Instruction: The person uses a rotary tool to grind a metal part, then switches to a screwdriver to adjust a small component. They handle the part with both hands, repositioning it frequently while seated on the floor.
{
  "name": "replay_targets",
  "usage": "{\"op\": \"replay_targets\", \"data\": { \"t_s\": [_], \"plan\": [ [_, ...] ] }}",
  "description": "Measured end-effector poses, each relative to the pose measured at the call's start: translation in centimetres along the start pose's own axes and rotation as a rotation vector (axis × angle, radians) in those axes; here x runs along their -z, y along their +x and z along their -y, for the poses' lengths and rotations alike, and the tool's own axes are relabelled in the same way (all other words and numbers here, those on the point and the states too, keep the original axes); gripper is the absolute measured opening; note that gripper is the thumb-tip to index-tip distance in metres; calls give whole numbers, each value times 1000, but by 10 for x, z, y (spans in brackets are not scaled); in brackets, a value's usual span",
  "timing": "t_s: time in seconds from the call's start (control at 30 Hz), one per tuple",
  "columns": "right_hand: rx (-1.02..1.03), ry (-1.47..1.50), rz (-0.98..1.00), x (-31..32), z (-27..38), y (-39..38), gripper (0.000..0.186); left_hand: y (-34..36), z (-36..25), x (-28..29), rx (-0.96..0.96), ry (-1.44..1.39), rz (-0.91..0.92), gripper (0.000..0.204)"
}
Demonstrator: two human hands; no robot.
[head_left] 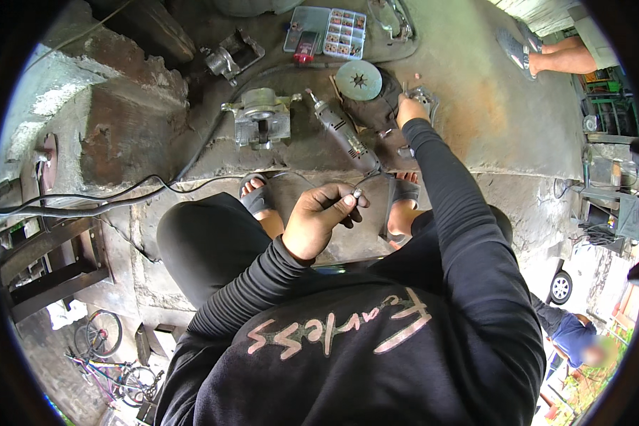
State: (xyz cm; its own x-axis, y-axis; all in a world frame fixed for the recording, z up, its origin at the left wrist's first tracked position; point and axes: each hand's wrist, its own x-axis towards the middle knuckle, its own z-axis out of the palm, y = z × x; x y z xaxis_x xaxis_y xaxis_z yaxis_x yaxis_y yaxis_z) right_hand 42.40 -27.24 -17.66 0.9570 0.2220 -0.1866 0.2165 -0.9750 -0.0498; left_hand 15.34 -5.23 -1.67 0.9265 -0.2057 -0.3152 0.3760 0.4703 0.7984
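My left hand (323, 216) is closed in a pinch above the gap between my feet, holding a small shiny metal piece (357, 192). Reaching forward over the work surface, my right hand (412, 111) has its fingers curled beside a silver metal part (426, 99) and a dark cloth (383, 103); what the fingers hold is hidden. Between the hands lies a grey rotary tool (344, 135), its tip pointing away from me. A pale round disc (359, 80) with a star-shaped centre rests partly on the cloth. Left of the tool stands a metal brake caliper (263, 117).
An open plastic compartment case (344, 33) and a small red box (305, 47) sit at the back. Another metal bracket (234, 57) lies far left. Black cables (113, 199) cross the left side. A bystander's feet (522, 57) stand far right; another person (575, 337) is lower right.
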Motion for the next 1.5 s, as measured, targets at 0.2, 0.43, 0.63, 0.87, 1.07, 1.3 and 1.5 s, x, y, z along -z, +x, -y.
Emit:
{"op": "replay_targets", "data": {
  "t_s": [0.2,0.43,0.63,0.87,1.07,1.3,1.5],
  "plan": [
    [-117,11,47,7,11,1,28,-4,-17,-10,-73,48,18,18],
    [163,340,-206,113,33,-58,26,18,-76,-16,-330,327,71,16],
    [427,1447,-371,232,46,-129,13,49,-83,-23,-498,468,43,11],
    [668,1048,-482,266,62,-171,17,45,-74,2,-503,481,26,11],
    [697,912,-470,261,68,-167,19,47,-80,11,-536,642,7,10],
    [677,959,-435,254,73,-162,19,43,-81,15,-539,650,-1,8],
    [676,900,-441,255,74,-162,17,43,-80,15,-543,660,-10,9]
  ]
}}
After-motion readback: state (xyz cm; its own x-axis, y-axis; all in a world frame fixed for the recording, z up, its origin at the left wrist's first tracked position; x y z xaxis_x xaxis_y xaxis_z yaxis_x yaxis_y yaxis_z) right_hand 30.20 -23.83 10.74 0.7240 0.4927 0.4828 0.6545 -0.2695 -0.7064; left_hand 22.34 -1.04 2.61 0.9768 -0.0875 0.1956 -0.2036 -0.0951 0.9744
